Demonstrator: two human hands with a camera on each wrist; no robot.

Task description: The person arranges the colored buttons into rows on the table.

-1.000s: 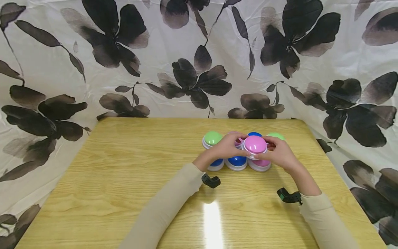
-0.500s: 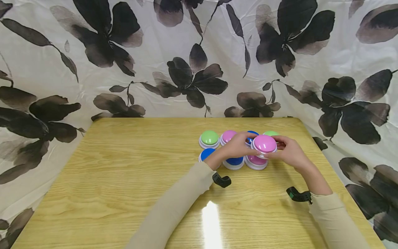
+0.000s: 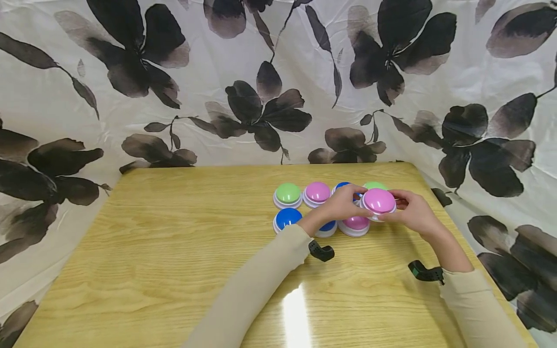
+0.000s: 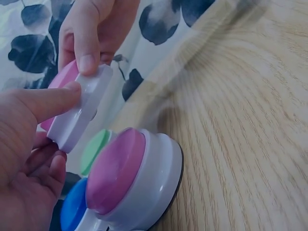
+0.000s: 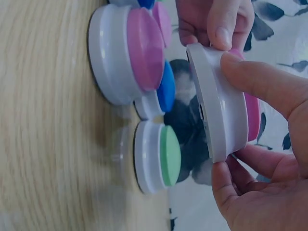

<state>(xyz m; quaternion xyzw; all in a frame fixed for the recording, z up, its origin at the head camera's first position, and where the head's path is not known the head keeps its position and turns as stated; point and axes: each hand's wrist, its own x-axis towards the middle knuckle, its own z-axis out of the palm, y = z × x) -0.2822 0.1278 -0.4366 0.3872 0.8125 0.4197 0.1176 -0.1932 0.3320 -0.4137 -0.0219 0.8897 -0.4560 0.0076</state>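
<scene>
A pink dome push button with a white base [image 3: 379, 200] is held up off the table at the right end of a group of similar buttons. My left hand [image 3: 344, 203] pinches its left rim between thumb and fingers. On the opposite rim, my right hand [image 3: 415, 215] grips it the same way. Both wrist views show a gap between the base [image 5: 224, 106] and the table. Close below it in the head view sits another pink button [image 3: 356, 223], with a green button [image 3: 375, 185] behind, partly hidden.
In the back row stand a green button [image 3: 288, 194], a pink button [image 3: 317, 192] and a partly covered blue button [image 3: 343, 185]. The front row has a blue button [image 3: 287, 217] and another blue one [image 3: 327, 226] behind my left wrist. A floral cloth [image 3: 196, 96] hangs behind the wooden table [image 3: 174, 270].
Both hands have carried the held pink button rightward, from over the front pink button to past its right side. More of the left-hand buttons now shows. The head view has shifted slightly.
</scene>
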